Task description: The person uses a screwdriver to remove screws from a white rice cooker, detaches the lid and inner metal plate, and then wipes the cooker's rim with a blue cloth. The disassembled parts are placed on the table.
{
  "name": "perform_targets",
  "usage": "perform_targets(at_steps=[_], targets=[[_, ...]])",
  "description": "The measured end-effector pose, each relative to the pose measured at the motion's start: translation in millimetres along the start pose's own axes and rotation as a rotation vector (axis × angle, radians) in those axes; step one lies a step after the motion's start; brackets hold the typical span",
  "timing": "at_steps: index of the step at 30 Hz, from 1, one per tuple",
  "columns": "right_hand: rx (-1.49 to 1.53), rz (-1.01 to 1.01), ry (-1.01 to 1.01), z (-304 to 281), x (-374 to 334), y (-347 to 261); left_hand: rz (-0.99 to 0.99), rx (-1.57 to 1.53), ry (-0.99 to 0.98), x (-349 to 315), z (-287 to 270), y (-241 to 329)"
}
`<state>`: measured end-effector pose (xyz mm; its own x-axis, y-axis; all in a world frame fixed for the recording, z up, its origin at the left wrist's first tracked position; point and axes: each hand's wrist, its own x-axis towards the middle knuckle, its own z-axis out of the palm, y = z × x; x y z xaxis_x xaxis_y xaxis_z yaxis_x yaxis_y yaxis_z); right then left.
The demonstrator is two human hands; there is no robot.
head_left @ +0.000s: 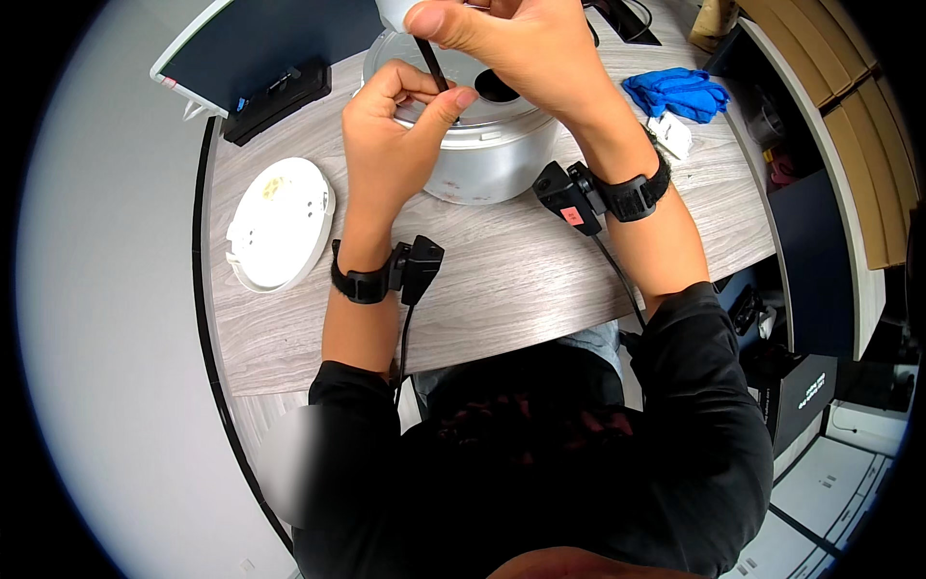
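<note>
Both hands work over the round white pot on the wooden table, the left hand pinching a thin black stick the right hand grips too, while a white lid already lies off beside it

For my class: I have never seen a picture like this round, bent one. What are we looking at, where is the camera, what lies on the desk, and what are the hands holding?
The camera sits on a person's head and looks down through a fisheye lens, so straight edges curve. The two bare arms coming up from below are that person's own, each with a black wrist strap carrying a small black box on a cable. On the wood-patterned desk stand a round silver-white appliance, a round white lid to its left, and a blue cloth to its right. The right hand grips a thin dark tool that points down at the appliance's top. The left hand pinches near its lower end.
</note>
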<state>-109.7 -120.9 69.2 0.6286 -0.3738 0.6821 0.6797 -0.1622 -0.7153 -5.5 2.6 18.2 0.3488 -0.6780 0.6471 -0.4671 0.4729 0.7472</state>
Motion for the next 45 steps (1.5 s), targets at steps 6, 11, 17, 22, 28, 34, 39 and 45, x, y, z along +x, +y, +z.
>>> perform_targets(at_steps=[6,11,17,22,28,34,39,45], targets=[[-0.147,0.013,0.088,15,-2,-16,0.033,0.025,-0.017,1,1,-1],[0.047,0.162,0.05,3,-4,-12,-0.028,-0.009,-0.15,2,-7,6],[0.059,0.034,0.032,-7,-3,7,0.009,0.064,-0.161,1,-7,-4],[-0.317,0.058,0.079,8,-9,-21,0.008,0.122,-0.088,-1,-5,-2],[-0.098,0.002,-0.002,-4,-6,-21,-0.008,0.052,-0.089,-1,-3,2],[0.211,0.003,0.003,-4,-3,-9,-0.001,0.079,-0.186,3,-6,3],[0.025,0.048,0.069,11,-6,-13,-0.031,0.055,-0.088,-2,-4,0],[-0.25,-0.01,0.079,10,-6,-19,-0.062,0.143,-0.122,-2,-6,6]])
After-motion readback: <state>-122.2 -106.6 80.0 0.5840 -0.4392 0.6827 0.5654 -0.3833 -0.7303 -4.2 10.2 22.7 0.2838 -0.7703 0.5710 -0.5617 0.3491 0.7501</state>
